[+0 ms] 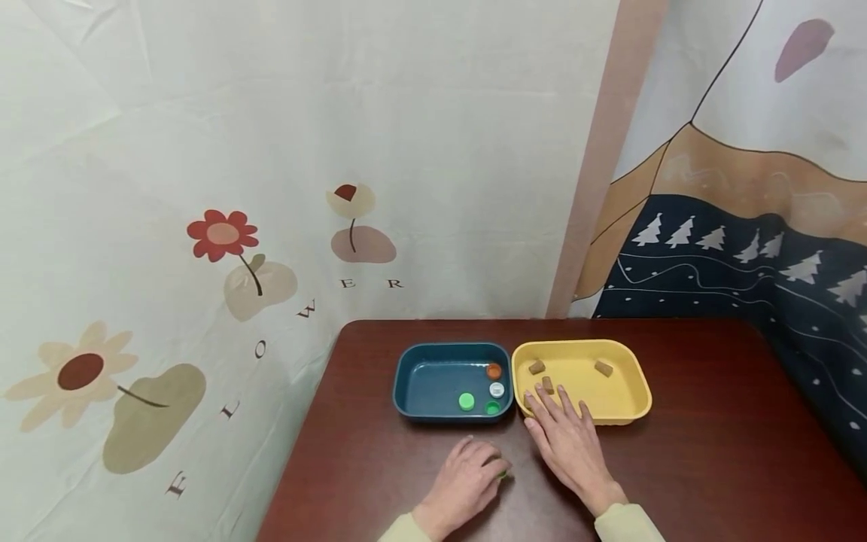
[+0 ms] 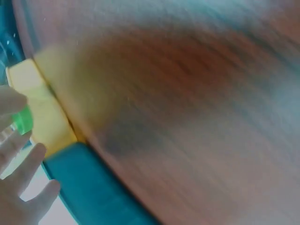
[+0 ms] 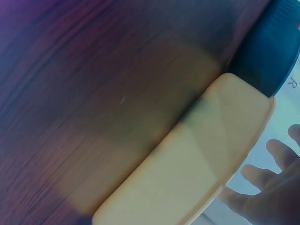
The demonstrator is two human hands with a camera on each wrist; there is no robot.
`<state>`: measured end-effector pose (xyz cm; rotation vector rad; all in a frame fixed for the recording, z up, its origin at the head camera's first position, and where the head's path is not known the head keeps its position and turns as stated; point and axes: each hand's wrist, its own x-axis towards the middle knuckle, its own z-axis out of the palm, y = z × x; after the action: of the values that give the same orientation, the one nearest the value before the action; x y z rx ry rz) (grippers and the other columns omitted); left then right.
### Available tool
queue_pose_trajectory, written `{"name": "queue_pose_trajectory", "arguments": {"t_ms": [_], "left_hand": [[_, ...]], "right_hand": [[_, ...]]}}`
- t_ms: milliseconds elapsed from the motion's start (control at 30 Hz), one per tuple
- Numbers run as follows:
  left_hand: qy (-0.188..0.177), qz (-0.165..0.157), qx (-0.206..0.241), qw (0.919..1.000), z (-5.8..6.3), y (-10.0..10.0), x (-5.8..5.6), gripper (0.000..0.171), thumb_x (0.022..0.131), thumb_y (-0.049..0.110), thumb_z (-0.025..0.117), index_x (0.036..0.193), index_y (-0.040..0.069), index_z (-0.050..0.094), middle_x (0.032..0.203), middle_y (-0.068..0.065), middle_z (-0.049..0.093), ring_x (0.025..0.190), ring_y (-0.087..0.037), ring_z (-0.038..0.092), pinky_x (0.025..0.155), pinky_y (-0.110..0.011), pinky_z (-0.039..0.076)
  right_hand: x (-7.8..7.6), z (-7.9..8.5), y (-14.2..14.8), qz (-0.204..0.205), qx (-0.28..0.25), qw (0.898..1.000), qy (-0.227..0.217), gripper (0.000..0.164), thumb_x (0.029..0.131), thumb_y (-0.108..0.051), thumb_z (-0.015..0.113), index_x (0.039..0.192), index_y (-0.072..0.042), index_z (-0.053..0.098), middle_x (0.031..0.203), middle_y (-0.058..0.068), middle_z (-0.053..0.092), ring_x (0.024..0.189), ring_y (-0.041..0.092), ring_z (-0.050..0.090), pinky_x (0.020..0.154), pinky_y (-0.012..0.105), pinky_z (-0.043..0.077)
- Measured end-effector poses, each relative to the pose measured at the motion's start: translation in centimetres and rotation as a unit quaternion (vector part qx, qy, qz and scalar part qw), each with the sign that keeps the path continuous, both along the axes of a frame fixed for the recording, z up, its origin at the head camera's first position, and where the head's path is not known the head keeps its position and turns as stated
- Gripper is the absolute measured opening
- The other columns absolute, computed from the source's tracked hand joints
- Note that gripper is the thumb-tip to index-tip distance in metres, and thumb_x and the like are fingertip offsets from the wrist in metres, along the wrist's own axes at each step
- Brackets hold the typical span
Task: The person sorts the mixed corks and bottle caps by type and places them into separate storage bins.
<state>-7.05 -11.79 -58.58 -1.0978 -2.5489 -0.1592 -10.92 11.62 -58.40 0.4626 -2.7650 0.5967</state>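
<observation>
My left hand (image 1: 467,478) is just in front of the blue tray, low over the table. It pinches a green bottle cap (image 2: 22,121) between thumb and finger; in the head view only a sliver shows. With fingers spread and straight, my right hand (image 1: 567,444) reaches over the near rim of the yellow tray (image 1: 619,391). Several corks lie in that tray, one (image 1: 548,385) right at the fingertips and another partly hidden by them. In the blue tray (image 1: 430,384) are an orange cap (image 1: 494,371), a white cap (image 1: 497,390) and two green caps (image 1: 466,401).
Both trays stand side by side on the dark reddish wooden table (image 1: 698,452), their neighbouring rims close together. Behind the table and along its left and right sides hangs a printed cloth (image 1: 460,188) with flowers, letters and trees.
</observation>
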Motion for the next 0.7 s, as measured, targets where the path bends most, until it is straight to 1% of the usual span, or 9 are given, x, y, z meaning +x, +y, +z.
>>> {"name": "queue_pose_trajectory", "arguments": {"t_ms": [67, 200, 333, 467, 533, 600, 700], "left_hand": [[0.007, 0.008, 0.022, 0.9997, 0.4, -0.5, -0.2, 0.025, 0.083, 0.026, 0.086, 0.106, 0.026, 0.075, 0.11, 0.009, 0.066, 0.114, -0.013, 0.062, 0.102, -0.048, 0.051], [0.042, 0.026, 0.061, 0.9969, 1.3, -1.4, -1.0, 0.032, 0.081, 0.021, 0.087, 0.11, 0.024, 0.076, 0.112, 0.005, 0.067, 0.118, -0.018, 0.063, 0.101, -0.05, 0.051], [0.064, 0.05, 0.091, 0.9926, 2.3, -2.3, -2.3, 0.034, 0.083, 0.017, 0.084, 0.115, 0.022, 0.076, 0.114, 0.003, 0.068, 0.116, -0.019, 0.064, 0.101, -0.051, 0.051], [0.069, 0.083, 0.11, 0.988, 3.2, -3.3, -3.8, 0.036, 0.084, 0.014, 0.084, 0.118, 0.02, 0.075, 0.116, 0.0, 0.069, 0.119, -0.022, 0.064, 0.102, -0.053, 0.05], [0.07, 0.101, 0.112, 0.9861, 3.6, -3.7, -4.5, 0.037, 0.084, 0.015, 0.085, 0.119, 0.02, 0.075, 0.117, -0.001, 0.069, 0.121, -0.025, 0.064, 0.103, -0.055, 0.05], [0.065, 0.116, 0.11, 0.9849, 3.9, -4.1, -5.2, 0.037, 0.085, 0.015, 0.085, 0.12, 0.019, 0.075, 0.117, -0.002, 0.069, 0.122, -0.025, 0.063, 0.105, -0.054, 0.048], [0.053, 0.132, 0.107, 0.984, 4.4, -4.5, -6.4, 0.036, 0.086, 0.015, 0.084, 0.121, 0.018, 0.075, 0.118, -0.002, 0.069, 0.121, -0.023, 0.062, 0.107, -0.054, 0.047]], "right_hand": [[-0.1, -0.2, -0.4, 0.009, 0.009, 1.0, 0.002, 0.047, 0.106, -0.04, 0.056, 0.149, -0.021, 0.059, 0.157, 0.007, 0.05, 0.149, 0.04, 0.036, 0.11, 0.072, 0.029], [-0.2, -0.6, -1.5, 0.027, 0.022, 0.999, 0.003, 0.047, 0.105, -0.041, 0.057, 0.149, -0.023, 0.059, 0.158, 0.005, 0.049, 0.151, 0.041, 0.033, 0.11, 0.073, 0.029], [-0.2, -0.9, -2.3, 0.032, 0.037, 0.999, 0.013, 0.049, 0.104, -0.042, 0.058, 0.15, -0.022, 0.058, 0.157, 0.005, 0.051, 0.149, 0.043, 0.036, 0.109, 0.074, 0.03], [0.0, -1.1, -3.0, 0.031, 0.058, 0.997, 0.027, 0.051, 0.104, -0.043, 0.058, 0.15, -0.021, 0.058, 0.156, 0.005, 0.051, 0.147, 0.043, 0.039, 0.108, 0.073, 0.031], [0.1, -1.1, -3.1, 0.032, 0.066, 0.997, 0.029, 0.05, 0.104, -0.042, 0.058, 0.149, -0.019, 0.059, 0.156, 0.005, 0.051, 0.146, 0.043, 0.04, 0.108, 0.072, 0.032], [0.2, -1.2, -3.2, 0.034, 0.073, 0.996, 0.028, 0.05, 0.104, -0.041, 0.058, 0.148, -0.018, 0.06, 0.157, 0.005, 0.051, 0.146, 0.043, 0.041, 0.109, 0.072, 0.032], [0.1, -1.1, -3.3, 0.037, 0.082, 0.996, 0.025, 0.05, 0.104, -0.04, 0.057, 0.148, -0.018, 0.059, 0.157, 0.004, 0.051, 0.145, 0.043, 0.041, 0.11, 0.071, 0.031]]}}
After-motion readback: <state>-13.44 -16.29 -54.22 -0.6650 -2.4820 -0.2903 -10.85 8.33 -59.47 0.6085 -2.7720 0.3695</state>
